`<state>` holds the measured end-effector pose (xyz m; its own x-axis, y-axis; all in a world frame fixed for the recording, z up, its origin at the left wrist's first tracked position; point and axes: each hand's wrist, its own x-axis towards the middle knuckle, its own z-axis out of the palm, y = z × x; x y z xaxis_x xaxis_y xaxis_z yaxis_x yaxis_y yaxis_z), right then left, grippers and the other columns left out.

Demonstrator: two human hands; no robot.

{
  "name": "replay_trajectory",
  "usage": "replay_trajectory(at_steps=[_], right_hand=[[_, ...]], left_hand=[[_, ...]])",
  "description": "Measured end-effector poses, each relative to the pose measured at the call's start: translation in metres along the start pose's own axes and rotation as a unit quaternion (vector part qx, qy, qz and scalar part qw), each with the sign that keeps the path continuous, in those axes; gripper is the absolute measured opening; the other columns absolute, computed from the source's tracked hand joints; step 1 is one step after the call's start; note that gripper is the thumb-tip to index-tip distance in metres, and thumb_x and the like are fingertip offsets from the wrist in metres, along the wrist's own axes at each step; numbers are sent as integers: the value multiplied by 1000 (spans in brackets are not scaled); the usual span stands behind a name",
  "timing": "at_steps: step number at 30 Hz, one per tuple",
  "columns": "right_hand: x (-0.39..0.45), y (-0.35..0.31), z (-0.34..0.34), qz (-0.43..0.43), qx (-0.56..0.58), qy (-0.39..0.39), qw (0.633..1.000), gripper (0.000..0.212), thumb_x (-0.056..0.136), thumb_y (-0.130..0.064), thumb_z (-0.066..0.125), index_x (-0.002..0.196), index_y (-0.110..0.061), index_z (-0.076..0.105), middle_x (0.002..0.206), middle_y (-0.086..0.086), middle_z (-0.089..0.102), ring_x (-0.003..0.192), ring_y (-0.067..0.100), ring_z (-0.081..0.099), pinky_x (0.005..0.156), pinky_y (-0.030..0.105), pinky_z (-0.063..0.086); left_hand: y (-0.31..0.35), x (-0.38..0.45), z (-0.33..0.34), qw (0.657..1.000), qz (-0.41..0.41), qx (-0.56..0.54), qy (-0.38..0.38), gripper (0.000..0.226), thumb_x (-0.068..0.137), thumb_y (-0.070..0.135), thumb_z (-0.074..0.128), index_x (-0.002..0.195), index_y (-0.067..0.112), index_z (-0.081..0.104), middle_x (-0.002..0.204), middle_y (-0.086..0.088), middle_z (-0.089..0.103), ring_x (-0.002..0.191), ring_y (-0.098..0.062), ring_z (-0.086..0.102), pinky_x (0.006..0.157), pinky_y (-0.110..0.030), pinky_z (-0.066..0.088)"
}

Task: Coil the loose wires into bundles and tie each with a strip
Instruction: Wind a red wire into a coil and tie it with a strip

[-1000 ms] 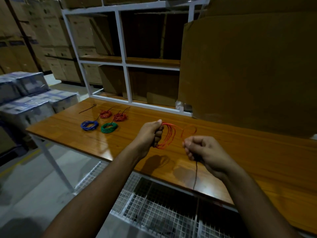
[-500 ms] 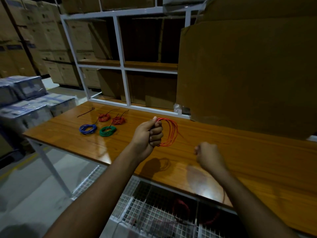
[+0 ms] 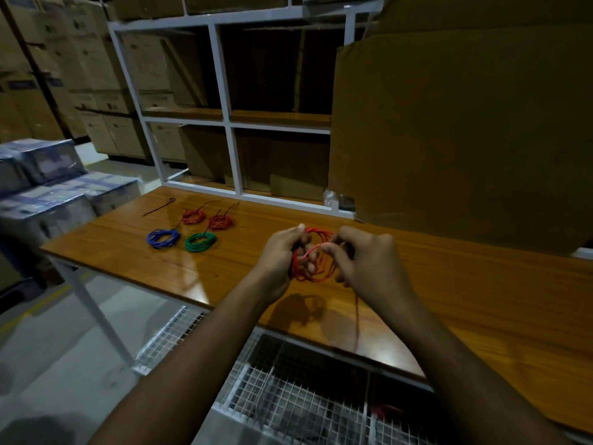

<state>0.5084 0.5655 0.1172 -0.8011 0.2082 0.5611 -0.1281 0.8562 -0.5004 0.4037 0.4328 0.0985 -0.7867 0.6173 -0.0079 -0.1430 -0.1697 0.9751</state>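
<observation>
A red wire coil (image 3: 316,261) hangs above the wooden table (image 3: 465,300) between my hands. My left hand (image 3: 280,261) grips the coil's left side, thumb on top. My right hand (image 3: 365,261) pinches a strand of the same wire at the coil's right side. A loose tail of this wire (image 3: 356,316) drops from the right hand past the table's front edge. Finished bundles lie at the table's far left: a blue coil (image 3: 163,238), a green coil (image 3: 200,242) and two red coils (image 3: 193,216) (image 3: 220,221). A dark strip (image 3: 159,207) lies beyond them.
A white shelf frame (image 3: 224,91) stands behind the table and a large cardboard sheet (image 3: 465,139) leans at the back right. A wire mesh rack (image 3: 288,403) sits below the front edge. Wrapped boxes (image 3: 41,187) are stacked to the left.
My right hand came back up from low over the table to the coil and now pinches the wire there. The coil has gained loops and sits lower between both hands.
</observation>
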Motion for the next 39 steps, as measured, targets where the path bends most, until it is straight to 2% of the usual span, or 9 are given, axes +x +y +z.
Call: replay_trajectory(at_steps=[7, 11, 15, 18, 21, 25, 28, 34, 39], right_hand=[[27, 31, 3, 64, -52, 80, 993, 49, 85, -65, 61, 62, -22, 61, 56, -9, 56, 52, 6, 52, 47, 24, 37], [40, 44, 15, 176, 74, -31, 981, 63, 89, -68, 52, 49, -19, 48, 46, -3, 42, 43, 13, 38, 51, 29, 31], [22, 72, 18, 287, 368, -192, 863, 56, 88, -68, 51, 64, -18, 55, 57, -2, 44, 49, 13, 38, 53, 28, 33], [-8, 108, 20, 289, 508, -296, 755, 37, 79, -45, 76, 86, -10, 66, 72, 4, 51, 61, 13, 47, 63, 28, 41], [-33, 114, 29, 320, 527, -310, 724, 27, 82, -15, 77, 103, -2, 65, 81, 12, 58, 70, 19, 60, 72, 38, 55], [-45, 74, 45, 338, 373, -229, 833, 12, 97, -12, 61, 96, -1, 58, 74, 17, 61, 57, 24, 68, 59, 41, 60], [-43, 36, 40, 173, 64, -190, 964, 29, 101, -33, 55, 78, -17, 61, 67, 6, 66, 53, 19, 64, 55, 39, 56], [-25, -10, 1, -62, -41, -298, 952, 27, 96, -8, 47, 107, -19, 69, 95, 2, 66, 88, 20, 60, 79, 37, 50], [-14, -2, -10, -24, -57, 18, 998, 14, 89, -23, 72, 103, -19, 70, 88, -2, 71, 77, 11, 66, 65, 31, 59]], left_hand=[[-7, -6, 9, 993, -72, -28, -91, 32, 105, 34, 36, 87, 13, 52, 59, 4, 34, 45, -8, 24, 44, -23, 16], [-8, -10, 15, 980, -120, -100, -123, 41, 104, 43, 35, 77, 16, 50, 53, 7, 28, 42, -7, 20, 42, -23, 12], [-1, -7, 4, 963, -101, -218, -121, 37, 101, 38, 39, 71, 18, 48, 52, 8, 28, 41, -6, 20, 41, -21, 15], [6, -3, -10, 959, -75, -248, -112, 39, 105, 35, 35, 73, 17, 49, 51, 8, 30, 40, -6, 25, 40, -20, 18], [12, -2, -16, 964, -56, -240, -99, 38, 106, 34, 35, 75, 17, 49, 52, 8, 31, 40, -6, 26, 41, -19, 20], [13, 3, -15, 973, -43, -218, -65, 37, 107, 34, 34, 76, 16, 46, 51, 8, 32, 39, -5, 26, 40, -20, 20], [11, 7, -12, 984, -32, -175, -27, 37, 107, 34, 34, 77, 17, 46, 52, 7, 34, 40, -6, 30, 41, -20, 23], [1, 5, -1, 998, -7, -53, 18, 36, 107, 34, 35, 80, 14, 48, 59, -1, 50, 51, -14, 51, 53, -25, 44], [-1, -3, 7, 1000, -18, -1, -11, 34, 108, 32, 32, 85, 13, 48, 61, -4, 56, 51, -16, 53, 53, -25, 44]])
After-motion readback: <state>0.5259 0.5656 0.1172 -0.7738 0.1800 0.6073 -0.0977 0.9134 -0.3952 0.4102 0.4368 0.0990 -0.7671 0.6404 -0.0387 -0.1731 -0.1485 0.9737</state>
